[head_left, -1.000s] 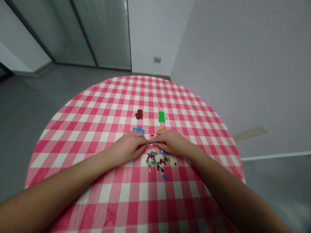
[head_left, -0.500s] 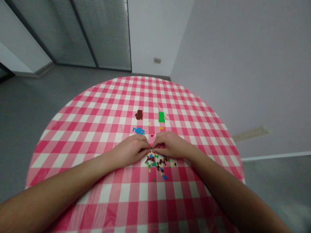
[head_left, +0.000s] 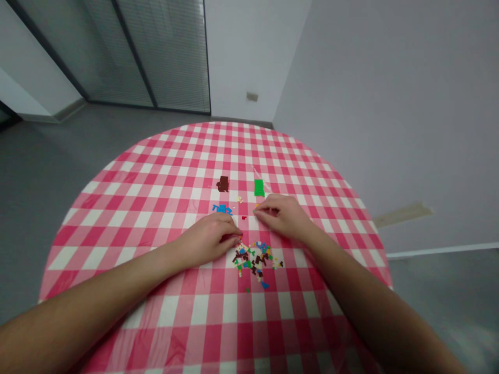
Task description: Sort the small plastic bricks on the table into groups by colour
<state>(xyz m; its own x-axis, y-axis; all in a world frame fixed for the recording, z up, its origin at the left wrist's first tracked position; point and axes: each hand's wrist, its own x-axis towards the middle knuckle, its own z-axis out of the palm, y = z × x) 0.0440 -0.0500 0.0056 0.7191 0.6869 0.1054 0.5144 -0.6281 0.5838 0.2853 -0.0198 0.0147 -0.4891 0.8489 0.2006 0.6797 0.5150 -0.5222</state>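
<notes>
Right hand (head_left: pixel 286 215) is pinching a green bit (head_left: pixel 254 211) just nearside of the green cluster (head_left: pixel 259 187); left hand (head_left: pixel 210 236) is resting farther nearside, can't tell its grip.

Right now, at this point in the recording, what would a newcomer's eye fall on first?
The red-and-white checkered tablecloth stands out first, covering the round table across the lower middle of the view. Next comes the mixed pile of small coloured pieces near its centre, with the left hand at its upper-left edge and the right hand beyond it. Farther off, the brown cluster sits left of the bright green block.
</notes>
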